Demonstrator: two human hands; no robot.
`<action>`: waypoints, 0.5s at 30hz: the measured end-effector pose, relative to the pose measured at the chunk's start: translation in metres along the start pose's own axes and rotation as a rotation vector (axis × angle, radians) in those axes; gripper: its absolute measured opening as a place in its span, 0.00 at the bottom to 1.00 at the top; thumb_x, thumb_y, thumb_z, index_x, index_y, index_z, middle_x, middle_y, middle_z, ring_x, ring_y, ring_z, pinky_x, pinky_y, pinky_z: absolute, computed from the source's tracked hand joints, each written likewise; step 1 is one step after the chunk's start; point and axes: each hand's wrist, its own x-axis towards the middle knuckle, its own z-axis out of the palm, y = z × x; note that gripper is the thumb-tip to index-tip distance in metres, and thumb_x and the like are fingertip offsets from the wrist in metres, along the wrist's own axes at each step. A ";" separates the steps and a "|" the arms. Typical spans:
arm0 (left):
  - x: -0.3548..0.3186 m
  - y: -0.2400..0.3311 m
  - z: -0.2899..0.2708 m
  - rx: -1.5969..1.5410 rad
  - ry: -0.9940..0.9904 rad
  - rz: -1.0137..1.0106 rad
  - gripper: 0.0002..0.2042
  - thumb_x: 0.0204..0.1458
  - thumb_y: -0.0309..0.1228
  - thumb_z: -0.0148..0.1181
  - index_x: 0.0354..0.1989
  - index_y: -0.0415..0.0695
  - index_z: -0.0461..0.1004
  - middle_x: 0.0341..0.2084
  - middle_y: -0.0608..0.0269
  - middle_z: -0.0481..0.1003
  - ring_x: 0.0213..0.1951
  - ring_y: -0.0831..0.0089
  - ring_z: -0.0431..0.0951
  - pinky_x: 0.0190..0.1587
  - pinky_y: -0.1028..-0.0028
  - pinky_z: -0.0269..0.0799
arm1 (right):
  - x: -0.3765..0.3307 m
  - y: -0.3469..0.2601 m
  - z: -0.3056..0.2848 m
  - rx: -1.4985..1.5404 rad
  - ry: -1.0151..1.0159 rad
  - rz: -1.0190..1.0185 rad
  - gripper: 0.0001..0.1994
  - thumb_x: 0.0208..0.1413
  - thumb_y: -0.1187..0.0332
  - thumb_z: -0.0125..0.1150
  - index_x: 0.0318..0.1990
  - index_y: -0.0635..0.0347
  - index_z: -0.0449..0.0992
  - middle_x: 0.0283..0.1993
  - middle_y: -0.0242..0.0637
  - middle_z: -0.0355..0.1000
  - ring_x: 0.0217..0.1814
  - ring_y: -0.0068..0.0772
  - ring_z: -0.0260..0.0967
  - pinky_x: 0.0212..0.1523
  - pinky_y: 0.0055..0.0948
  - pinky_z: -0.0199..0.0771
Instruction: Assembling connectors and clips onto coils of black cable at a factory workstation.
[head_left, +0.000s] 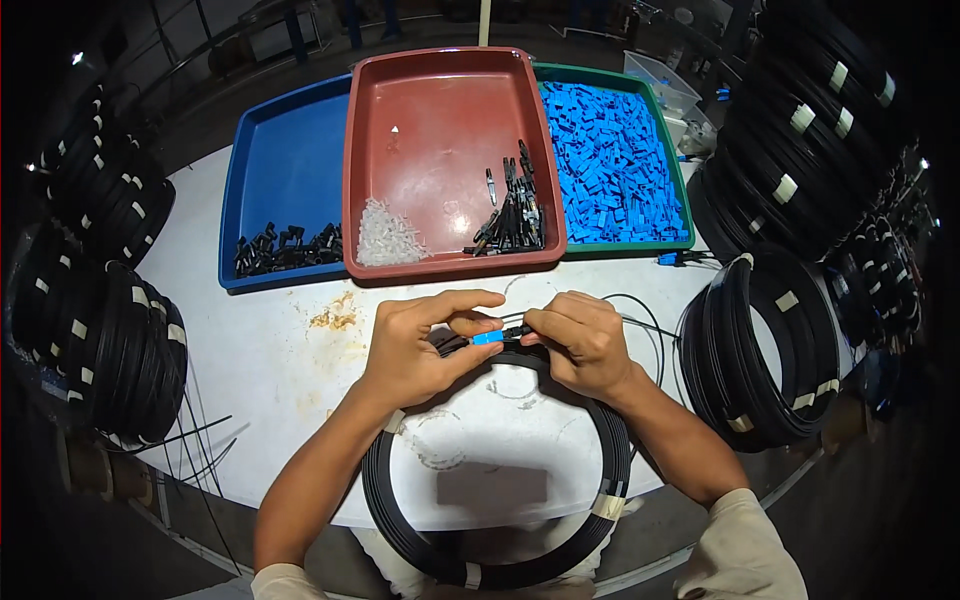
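Dim room [420,35] surrounding white tabletop [290,400]. Black cable coil [614,450] overhanging near edge. Red tray [450,110] standing at far side, between blue tray [290,150] and green tray [640,247]. Over coil's far side, left hand [415,345] pinching blue plug [487,338]; right hand [585,345] pinching black fitting [515,332] at plug's right end.
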 end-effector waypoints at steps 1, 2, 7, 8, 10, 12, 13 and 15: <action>0.000 0.000 0.000 0.000 0.001 0.000 0.21 0.44 0.17 0.73 0.50 0.35 0.79 0.29 0.55 0.85 0.41 0.70 0.87 0.48 0.72 0.80 | 0.000 0.000 0.001 0.000 0.000 0.000 0.09 0.42 0.77 0.70 0.31 0.61 0.76 0.22 0.35 0.65 0.22 0.39 0.67 0.26 0.37 0.65; 0.000 0.000 0.001 -0.017 0.000 -0.002 0.21 0.44 0.17 0.73 0.50 0.35 0.79 0.29 0.55 0.85 0.41 0.69 0.87 0.48 0.73 0.80 | 0.000 0.000 0.001 0.009 0.000 0.011 0.09 0.42 0.77 0.70 0.31 0.61 0.76 0.22 0.36 0.65 0.22 0.39 0.67 0.26 0.38 0.66; -0.001 -0.002 0.000 -0.009 -0.024 -0.001 0.22 0.45 0.16 0.73 0.52 0.35 0.79 0.29 0.54 0.85 0.41 0.69 0.87 0.48 0.73 0.80 | 0.000 -0.001 0.002 0.027 -0.002 0.029 0.09 0.42 0.77 0.70 0.31 0.61 0.76 0.22 0.36 0.65 0.23 0.40 0.67 0.26 0.38 0.67; 0.000 -0.001 0.000 -0.018 -0.039 -0.003 0.23 0.45 0.16 0.73 0.53 0.35 0.78 0.29 0.54 0.85 0.41 0.69 0.87 0.48 0.73 0.80 | 0.001 -0.001 0.003 0.032 -0.011 0.026 0.09 0.41 0.79 0.70 0.32 0.62 0.77 0.22 0.37 0.66 0.22 0.40 0.67 0.25 0.38 0.66; 0.000 -0.002 0.001 -0.026 -0.054 -0.003 0.24 0.45 0.16 0.73 0.54 0.35 0.78 0.29 0.54 0.85 0.42 0.69 0.87 0.48 0.73 0.80 | 0.002 -0.002 0.003 0.035 -0.019 0.023 0.10 0.39 0.81 0.70 0.32 0.63 0.79 0.21 0.37 0.66 0.21 0.40 0.66 0.24 0.38 0.64; -0.001 -0.007 0.003 -0.036 0.021 0.005 0.26 0.43 0.21 0.74 0.55 0.40 0.79 0.30 0.57 0.85 0.38 0.73 0.87 0.44 0.74 0.81 | 0.003 -0.003 0.004 0.053 0.018 0.038 0.10 0.40 0.81 0.70 0.33 0.62 0.79 0.21 0.37 0.66 0.21 0.40 0.67 0.24 0.37 0.65; -0.001 -0.007 0.004 -0.035 0.020 0.005 0.26 0.43 0.21 0.74 0.55 0.40 0.79 0.30 0.57 0.85 0.38 0.73 0.87 0.44 0.74 0.81 | 0.003 -0.002 0.004 0.054 0.018 0.038 0.10 0.40 0.81 0.70 0.33 0.62 0.79 0.21 0.37 0.66 0.21 0.40 0.67 0.24 0.37 0.65; -0.001 -0.008 0.004 -0.099 0.049 0.008 0.27 0.43 0.21 0.74 0.56 0.40 0.78 0.30 0.58 0.85 0.39 0.74 0.87 0.46 0.74 0.80 | 0.002 -0.001 0.001 0.022 -0.032 0.041 0.09 0.42 0.78 0.68 0.33 0.60 0.77 0.23 0.36 0.67 0.24 0.40 0.68 0.26 0.38 0.69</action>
